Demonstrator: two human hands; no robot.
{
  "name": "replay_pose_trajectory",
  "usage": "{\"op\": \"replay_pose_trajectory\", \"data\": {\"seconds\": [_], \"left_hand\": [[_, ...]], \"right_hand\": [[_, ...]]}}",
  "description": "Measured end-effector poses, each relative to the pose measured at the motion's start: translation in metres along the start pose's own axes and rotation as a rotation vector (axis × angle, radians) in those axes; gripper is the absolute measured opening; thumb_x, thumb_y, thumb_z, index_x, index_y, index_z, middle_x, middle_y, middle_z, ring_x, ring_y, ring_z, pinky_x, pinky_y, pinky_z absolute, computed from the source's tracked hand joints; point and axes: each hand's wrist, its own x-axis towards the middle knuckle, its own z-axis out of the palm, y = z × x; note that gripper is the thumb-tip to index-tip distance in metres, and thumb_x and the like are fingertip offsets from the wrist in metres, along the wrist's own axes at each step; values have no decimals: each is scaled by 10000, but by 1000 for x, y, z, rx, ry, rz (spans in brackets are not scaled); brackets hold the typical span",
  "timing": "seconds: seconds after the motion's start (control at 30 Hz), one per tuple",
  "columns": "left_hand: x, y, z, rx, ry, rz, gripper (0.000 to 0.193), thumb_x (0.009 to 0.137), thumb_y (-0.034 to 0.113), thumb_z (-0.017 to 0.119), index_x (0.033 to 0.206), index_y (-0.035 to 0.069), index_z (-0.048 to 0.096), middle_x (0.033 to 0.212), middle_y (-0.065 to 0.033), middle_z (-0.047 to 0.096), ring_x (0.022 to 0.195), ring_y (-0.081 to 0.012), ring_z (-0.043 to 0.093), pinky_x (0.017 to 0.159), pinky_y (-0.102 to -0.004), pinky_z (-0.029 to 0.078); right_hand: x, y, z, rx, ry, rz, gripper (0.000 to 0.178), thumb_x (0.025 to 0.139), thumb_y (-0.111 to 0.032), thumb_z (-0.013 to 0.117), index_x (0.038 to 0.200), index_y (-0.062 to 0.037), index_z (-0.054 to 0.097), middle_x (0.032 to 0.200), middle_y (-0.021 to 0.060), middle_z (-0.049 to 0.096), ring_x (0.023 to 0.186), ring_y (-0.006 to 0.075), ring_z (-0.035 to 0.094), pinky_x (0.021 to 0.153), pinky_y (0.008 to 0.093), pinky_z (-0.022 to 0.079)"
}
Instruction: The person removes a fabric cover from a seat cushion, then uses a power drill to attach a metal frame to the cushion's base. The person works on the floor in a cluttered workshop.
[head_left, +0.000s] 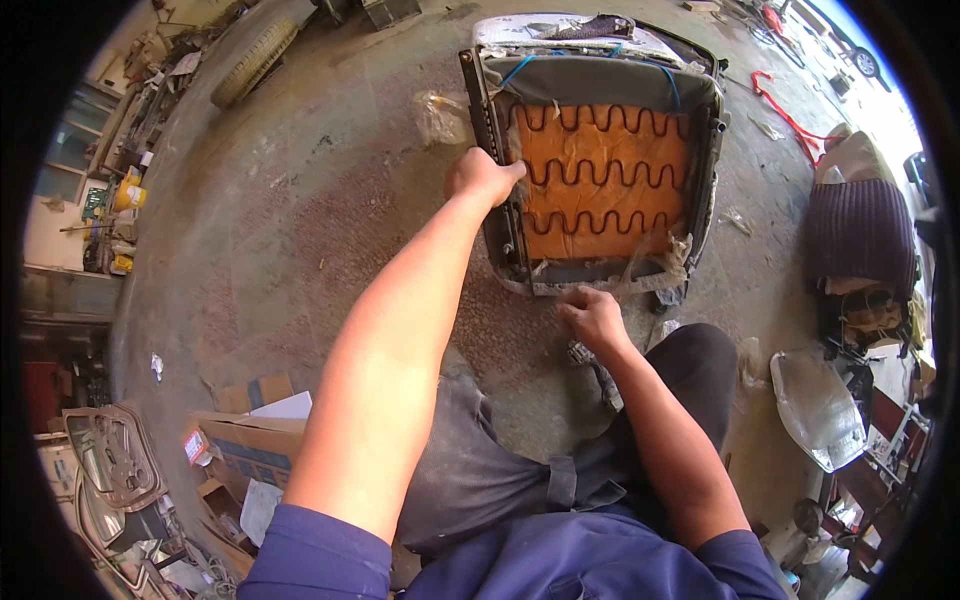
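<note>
A car seat [600, 250] stands in front of me with its underside showing: a dark frame, an orange backing sheet [600, 148] and wavy black springs across it. Along its left side runs a metal slide rail [485, 105]. My left hand [482, 180] is closed around that rail, the thumb lying toward the springs. My right hand [597, 318] is at the seat's near edge, fingers curled together; whatever they pinch is hidden or too small to name. Scraps of clear plastic [680, 258] hang from the frame's near right corner.
Cardboard boxes [250, 440] stand by my left leg. On the right are a striped cushioned seat part [862, 235], a shiny curved panel [818, 408] and a red strap [785, 115] on the floor. A tyre [255, 62] lies at the far left, and a plastic bag [440, 118] beside the seat.
</note>
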Motion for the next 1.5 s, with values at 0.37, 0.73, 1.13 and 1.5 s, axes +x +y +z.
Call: {"op": "replay_pose_trajectory", "data": {"seconds": [0.37, 0.73, 1.13, 1.5], "left_hand": [[14, -5, 9, 54, 88, 39, 606, 848, 562, 888, 1146, 35, 854, 1193, -199, 838, 1125, -364, 807, 1007, -472, 627], [2, -2, 9, 112, 185, 99, 612, 878, 607, 870, 1121, 46, 858, 1165, -186, 841, 1094, -360, 816, 962, -482, 648], [12, -12, 19, 100, 257, 196, 746, 870, 674, 842, 1097, -37, 835, 1127, -243, 829, 1040, -385, 820, 919, -511, 652], [5, -2, 12, 179, 221, 122, 616, 884, 654, 856, 1131, 91, 875, 1190, -166, 844, 1107, -318, 823, 979, -446, 656]], "right_hand": [[31, 2, 63, 139, 202, 32, 326, 895, -114, 817, 1197, 9, 805, 1057, 143, 851, 959, 225, 812, 894, 357, 622], [46, -11, 105, 168, 414, 10, 205, 949, -115, 832, 1103, 12, 785, 945, 69, 795, 887, 158, 722, 834, 345, 581], [58, -13, 120, 161, 481, 23, 233, 918, -144, 836, 1112, -14, 822, 1015, 93, 829, 949, 191, 756, 894, 350, 585], [66, -27, 137, 167, 552, 78, 207, 905, -148, 854, 1076, -34, 829, 1031, 97, 841, 963, 210, 774, 905, 367, 593]]}}
